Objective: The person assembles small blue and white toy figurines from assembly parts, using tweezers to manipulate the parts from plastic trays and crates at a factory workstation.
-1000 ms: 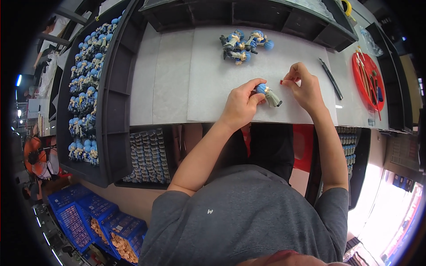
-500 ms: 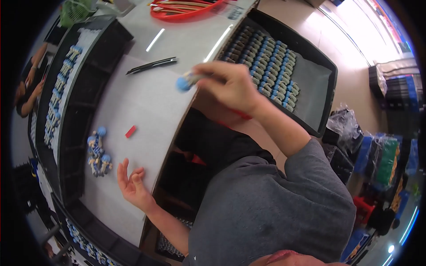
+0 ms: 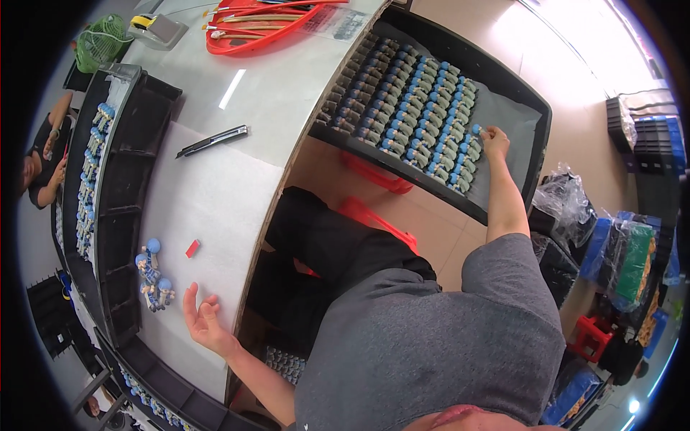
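Note:
Out to the right, my right hand pinches a small figurine with a blue head at the end of the rows in a black tray. Rows of similar blue and grey figurines fill the tray's left and middle; grey lining shows beside them. My left hand rests palm up above the white table's edge, fingers apart, holding nothing. Nearest to it, a loose cluster of blue-headed figurines lies on white paper. Close by is a small red block.
A slim black utility knife lies on the table. Brushes fill a red basket at the back, near a tape dispenser and green fan. A black crate lines the left; another person's arm is beyond it.
My right hand has carried the figurine from above the table edge rightward to the tray. My left hand stays open in much the same pose. The view has shifted slightly.

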A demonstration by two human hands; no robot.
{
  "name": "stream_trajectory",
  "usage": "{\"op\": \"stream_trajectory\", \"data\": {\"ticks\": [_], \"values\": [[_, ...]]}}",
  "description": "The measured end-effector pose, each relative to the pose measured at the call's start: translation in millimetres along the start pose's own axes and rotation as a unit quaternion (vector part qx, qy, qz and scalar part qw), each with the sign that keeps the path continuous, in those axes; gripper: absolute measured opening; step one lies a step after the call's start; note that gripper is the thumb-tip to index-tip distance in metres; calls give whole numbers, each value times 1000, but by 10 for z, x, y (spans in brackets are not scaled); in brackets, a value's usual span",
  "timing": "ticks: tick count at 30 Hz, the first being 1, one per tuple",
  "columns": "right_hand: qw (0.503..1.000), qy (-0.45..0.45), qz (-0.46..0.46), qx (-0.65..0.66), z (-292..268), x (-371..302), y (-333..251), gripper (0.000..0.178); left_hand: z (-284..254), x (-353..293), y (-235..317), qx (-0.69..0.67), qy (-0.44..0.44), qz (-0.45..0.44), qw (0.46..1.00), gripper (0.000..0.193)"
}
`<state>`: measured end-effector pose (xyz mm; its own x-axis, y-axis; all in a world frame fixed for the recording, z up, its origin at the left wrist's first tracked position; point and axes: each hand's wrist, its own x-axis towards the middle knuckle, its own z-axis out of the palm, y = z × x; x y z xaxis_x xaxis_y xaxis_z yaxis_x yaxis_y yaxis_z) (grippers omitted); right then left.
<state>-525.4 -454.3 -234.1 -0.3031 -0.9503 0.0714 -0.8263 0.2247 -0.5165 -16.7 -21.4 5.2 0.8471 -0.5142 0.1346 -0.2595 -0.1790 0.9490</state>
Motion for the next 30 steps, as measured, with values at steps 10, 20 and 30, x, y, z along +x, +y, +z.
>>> {"op": "stream_trajectory", "data": {"ticks": [10, 20, 30], "values": [[985, -105, -130, -34, 273, 106, -48, 24, -100, -13, 84, 1, 33, -24, 999, 37], [843, -84, -347, 402, -415, -1031, -3144, 31, -92, -11, 61, -103, 19, -54, 993, 28], [406, -342, -786, 318, -658, -4348, -5553, 44, -201, -63, -58, -170, 3, -48, 984, 24]]}}
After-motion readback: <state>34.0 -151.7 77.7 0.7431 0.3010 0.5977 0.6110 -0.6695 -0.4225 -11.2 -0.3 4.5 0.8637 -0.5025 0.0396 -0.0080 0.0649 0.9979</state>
